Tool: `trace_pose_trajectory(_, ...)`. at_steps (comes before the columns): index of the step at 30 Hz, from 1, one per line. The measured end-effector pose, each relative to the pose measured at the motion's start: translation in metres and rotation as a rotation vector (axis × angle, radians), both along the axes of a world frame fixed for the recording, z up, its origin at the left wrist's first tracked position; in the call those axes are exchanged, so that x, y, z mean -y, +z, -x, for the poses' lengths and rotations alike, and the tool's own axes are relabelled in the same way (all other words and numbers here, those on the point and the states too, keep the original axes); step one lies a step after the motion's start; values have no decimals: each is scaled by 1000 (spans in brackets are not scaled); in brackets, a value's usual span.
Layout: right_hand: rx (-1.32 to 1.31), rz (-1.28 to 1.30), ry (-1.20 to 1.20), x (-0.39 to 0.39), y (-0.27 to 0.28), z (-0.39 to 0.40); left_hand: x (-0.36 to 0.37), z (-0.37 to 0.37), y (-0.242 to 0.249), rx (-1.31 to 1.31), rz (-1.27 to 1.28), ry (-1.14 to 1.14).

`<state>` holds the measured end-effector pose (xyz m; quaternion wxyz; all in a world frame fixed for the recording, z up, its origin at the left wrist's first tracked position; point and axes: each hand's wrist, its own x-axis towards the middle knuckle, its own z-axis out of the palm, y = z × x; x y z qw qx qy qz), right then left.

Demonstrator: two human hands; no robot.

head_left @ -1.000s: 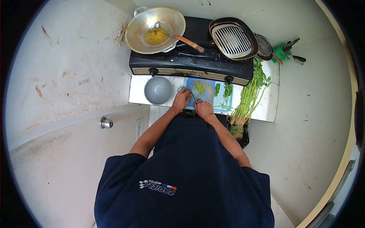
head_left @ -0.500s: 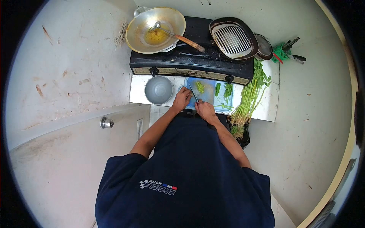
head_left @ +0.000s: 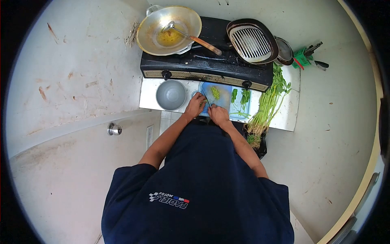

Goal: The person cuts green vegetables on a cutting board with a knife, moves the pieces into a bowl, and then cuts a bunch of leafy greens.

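Knife held between two hands over chopped greens

The knife lies aslant over the left part of a blue cutting board, its tip pointing away from the person. The right hand has its fingers wrapped round the handle, a grip that probably gives control of the blade. The left hand is beside the blade with fingers bent and close together, perhaps to steady something small there; whether they pinch anything cannot be told.

Just right of the blade sits a small heap of chopped greens, apparently kept clear of the edge. Loose leaves lie apart from it on the paler right-hand side, likely to keep whole pieces from cut ones. Further right, a rooted green bunch lies lengthwise across the counter, seemingly within easy reach.

A grey bowl stands upright near the left hand, its smooth inside showing. On the stove, the wok holds yellowish liquid and a ladle, its wooden handle resting over the rim. The grill pan shows its ridges; beside it, a green basket holds dark-handled utensils.
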<state>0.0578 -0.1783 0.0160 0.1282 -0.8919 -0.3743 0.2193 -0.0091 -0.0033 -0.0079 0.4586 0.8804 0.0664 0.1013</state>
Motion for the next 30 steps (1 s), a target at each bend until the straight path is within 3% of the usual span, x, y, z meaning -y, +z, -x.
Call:
trace_pose_trajectory(10, -27, 3, 12, 19, 9, 9, 5, 0, 3, -49, 109, 52)
trace_pose_trajectory(30, -10, 21, -13, 15, 7, 9, 4, 2, 3, -26, -44, 59)
